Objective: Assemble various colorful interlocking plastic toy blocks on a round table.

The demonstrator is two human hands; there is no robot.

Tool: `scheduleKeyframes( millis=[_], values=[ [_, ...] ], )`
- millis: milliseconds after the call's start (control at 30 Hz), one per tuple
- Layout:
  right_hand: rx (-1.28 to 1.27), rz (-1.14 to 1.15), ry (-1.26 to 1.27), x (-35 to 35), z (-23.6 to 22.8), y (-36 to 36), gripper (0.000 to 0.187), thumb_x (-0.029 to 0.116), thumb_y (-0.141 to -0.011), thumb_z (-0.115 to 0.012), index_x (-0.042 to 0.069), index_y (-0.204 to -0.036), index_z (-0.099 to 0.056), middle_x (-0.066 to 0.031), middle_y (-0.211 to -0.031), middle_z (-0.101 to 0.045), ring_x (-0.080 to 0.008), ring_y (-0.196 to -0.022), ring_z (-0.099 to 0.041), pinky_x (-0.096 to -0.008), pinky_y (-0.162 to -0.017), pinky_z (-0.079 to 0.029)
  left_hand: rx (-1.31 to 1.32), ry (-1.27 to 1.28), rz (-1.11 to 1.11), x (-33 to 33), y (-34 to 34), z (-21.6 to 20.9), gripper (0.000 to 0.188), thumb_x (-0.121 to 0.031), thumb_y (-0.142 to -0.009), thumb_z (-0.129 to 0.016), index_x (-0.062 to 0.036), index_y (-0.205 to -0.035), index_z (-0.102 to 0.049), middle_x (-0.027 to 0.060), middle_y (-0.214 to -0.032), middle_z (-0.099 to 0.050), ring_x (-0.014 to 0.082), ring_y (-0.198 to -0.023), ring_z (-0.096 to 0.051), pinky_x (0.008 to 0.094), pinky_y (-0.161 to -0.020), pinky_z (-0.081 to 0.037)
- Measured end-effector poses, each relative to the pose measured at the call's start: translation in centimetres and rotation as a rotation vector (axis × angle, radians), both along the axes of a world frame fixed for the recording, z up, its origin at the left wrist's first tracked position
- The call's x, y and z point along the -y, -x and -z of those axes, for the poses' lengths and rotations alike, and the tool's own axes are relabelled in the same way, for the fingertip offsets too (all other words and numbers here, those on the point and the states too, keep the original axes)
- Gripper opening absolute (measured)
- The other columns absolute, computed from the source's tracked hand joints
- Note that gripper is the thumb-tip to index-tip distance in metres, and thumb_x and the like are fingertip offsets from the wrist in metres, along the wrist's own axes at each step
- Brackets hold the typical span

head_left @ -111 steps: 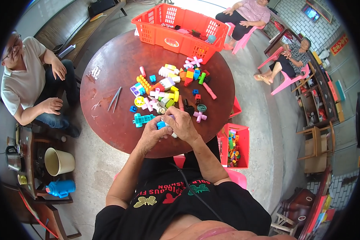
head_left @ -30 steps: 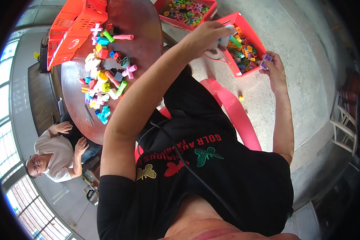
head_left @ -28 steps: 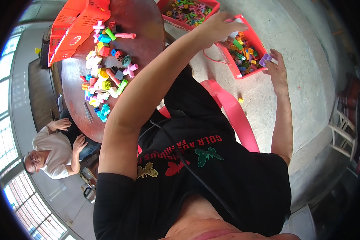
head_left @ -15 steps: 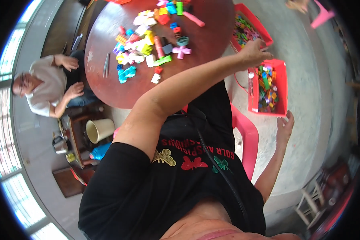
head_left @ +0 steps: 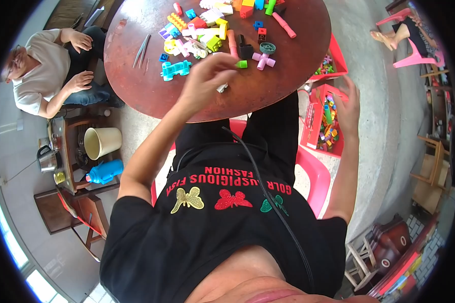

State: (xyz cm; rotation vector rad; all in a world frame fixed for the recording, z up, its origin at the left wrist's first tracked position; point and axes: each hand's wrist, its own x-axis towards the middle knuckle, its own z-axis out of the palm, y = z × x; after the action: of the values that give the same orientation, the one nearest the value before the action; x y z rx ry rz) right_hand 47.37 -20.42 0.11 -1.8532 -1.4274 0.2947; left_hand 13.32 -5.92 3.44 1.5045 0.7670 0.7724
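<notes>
The round table (head_left: 293, 60) at the top of the frame is dark reddish-brown and pretty glossy, wood by the look of it, with a pale shine near its upper left edge. Toy blocks (head_left: 214, 44) on it are smooth plastic, tweezers (head_left: 142, 50) look like metal. Red crate (head_left: 313, 123) and pink chair (head_left: 317, 184) at right: plastic too. Black T-shirt (head_left: 222, 227) is matt cloth with rough, sparkly butterfly patches (head_left: 188, 199); grey floor's (head_left: 379, 131) matt, concrete-ish.

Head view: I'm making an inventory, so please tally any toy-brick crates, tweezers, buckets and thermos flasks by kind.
Red toy-brick crates: 2
Tweezers: 1 pair
Cream bucket: 1
Blue thermos flask: 1
Total: 5
</notes>
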Motion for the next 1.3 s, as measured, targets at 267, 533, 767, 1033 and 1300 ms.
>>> scheduleKeyframes(
  millis=[267,533,767,1033,1300],
  values=[
    [0.191,-0.087,-0.045,-16.4,2.2,3.6,0.040,0.024,-0.084,-0.066,0.005,-0.118,-0.056,-0.0176,-0.108,-0.058,-0.0325,-0.101,-0.059,-0.0417,-0.086,-0.048,0.041,0.055,-0.410,0.0,12.2,3.2,0.019,-0.007,-0.091,-0.058,-0.0030,-0.109,-0.059,0.0084,-0.101,-0.064,0.0144,-0.089,-0.061,0.0276,-0.075,-0.050],
    [0.587,-0.007,0.116,-22.5,3.4,3.5,0.032,0.026,-0.077,-0.072,0.003,-0.099,-0.064,-0.0135,-0.089,-0.064,-0.0319,-0.083,-0.064,-0.0438,-0.075,-0.051,0.101,0.110,-0.169,-2.8,8.6,0.4,0.018,-0.002,-0.089,-0.059,-0.0042,-0.106,-0.060,-0.0004,-0.099,-0.062,0.0071,-0.090,-0.057,0.0227,-0.078,-0.046],
    [-0.208,-0.265,0.010,-20.3,-3.9,13.2,0.014,0.005,-0.078,-0.066,-0.001,-0.090,-0.062,-0.0068,-0.077,-0.066,-0.0120,-0.069,-0.061,-0.0288,-0.063,-0.050,0.332,0.274,-0.191,-6.5,0.6,1.2,0.048,-0.027,-0.086,-0.066,-0.0032,-0.123,-0.047,0.0055,-0.096,-0.058,0.0126,-0.087,-0.057,0.0267,-0.073,-0.048],
    [0.069,-0.459,-0.117,-23.7,-6.4,15.7,0.030,0.010,-0.083,-0.064,0.000,-0.111,-0.059,-0.0141,-0.104,-0.059,-0.0237,-0.094,-0.059,-0.0341,-0.083,-0.048,0.626,0.768,-0.221,-5.5,3.3,1.1,0.022,-0.019,-0.095,-0.052,-0.0064,-0.113,-0.051,0.0054,-0.082,-0.061,0.0116,-0.064,-0.060,0.0233,-0.049,-0.047],
    [0.562,-0.213,0.226,-39.3,-1.3,6.1,0.053,0.039,-0.088,-0.058,0.012,-0.131,-0.046,-0.0243,-0.121,-0.049,-0.0416,-0.112,-0.050,-0.0492,-0.094,-0.042,0.202,0.356,-0.308,-6.9,13.6,-0.7,0.021,-0.014,-0.087,-0.060,-0.0074,-0.107,-0.055,0.0000,-0.082,-0.057,0.0056,-0.065,-0.055,0.0190,-0.046,-0.042]
  ],
)
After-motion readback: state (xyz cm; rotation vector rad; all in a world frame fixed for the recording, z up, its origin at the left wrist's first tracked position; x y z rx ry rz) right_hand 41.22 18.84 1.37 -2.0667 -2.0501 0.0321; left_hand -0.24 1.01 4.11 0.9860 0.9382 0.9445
